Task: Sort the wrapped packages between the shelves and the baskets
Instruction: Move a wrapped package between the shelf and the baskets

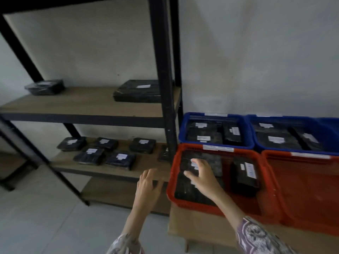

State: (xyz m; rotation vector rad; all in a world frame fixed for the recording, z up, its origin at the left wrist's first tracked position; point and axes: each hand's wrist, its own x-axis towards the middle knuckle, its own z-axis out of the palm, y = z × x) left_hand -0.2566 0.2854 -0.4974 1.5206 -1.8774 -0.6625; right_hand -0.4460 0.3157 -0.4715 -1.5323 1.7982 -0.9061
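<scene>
Right hand (202, 176) spread over packages (190, 191) in our red basket (171, 184); left hand (148, 186) spread, empty. Blue baskets (247, 132) hold packages; labels unreadable.

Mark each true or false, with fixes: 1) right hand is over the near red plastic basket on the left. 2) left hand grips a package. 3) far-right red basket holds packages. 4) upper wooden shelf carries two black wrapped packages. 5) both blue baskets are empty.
1) The right hand reaches into the near red plastic basket, over its black wrapped packages. True.
2) False. The left hand is open, holding nothing.
3) False. The far-right red basket shows no packages.
4) True. The upper wooden shelf carries two.
5) False. Both blue plastic baskets hold labelled packages.
</scene>
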